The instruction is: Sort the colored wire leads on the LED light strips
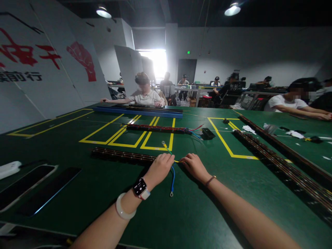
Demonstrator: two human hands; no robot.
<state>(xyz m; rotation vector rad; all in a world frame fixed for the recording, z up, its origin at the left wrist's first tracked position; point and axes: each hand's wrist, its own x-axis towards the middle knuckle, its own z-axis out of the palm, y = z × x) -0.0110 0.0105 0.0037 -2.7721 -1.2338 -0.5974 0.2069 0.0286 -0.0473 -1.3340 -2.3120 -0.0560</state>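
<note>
My left hand (162,164) is closed around the wires at the right end of a long dark strip (124,154) with brownish lines along it. Out from under its fingers, a blue wire (173,176) bends towards me and ends in a metal ring terminal. A yellow-green wire (168,150) with another ring terminal points away from me. Close by on the right, my right hand (194,166) pinches a short yellow wire (177,161) stretched between both hands. Its fingertips partly hide that wire's end.
Beyond my hands lies another wired strip (158,128), beside a black connector block (208,133). Long strips (275,159) run along the right. Two dark phone-like slabs (53,190) lie at left. A co-worker (145,95) sits across the table behind a blue tray (137,111).
</note>
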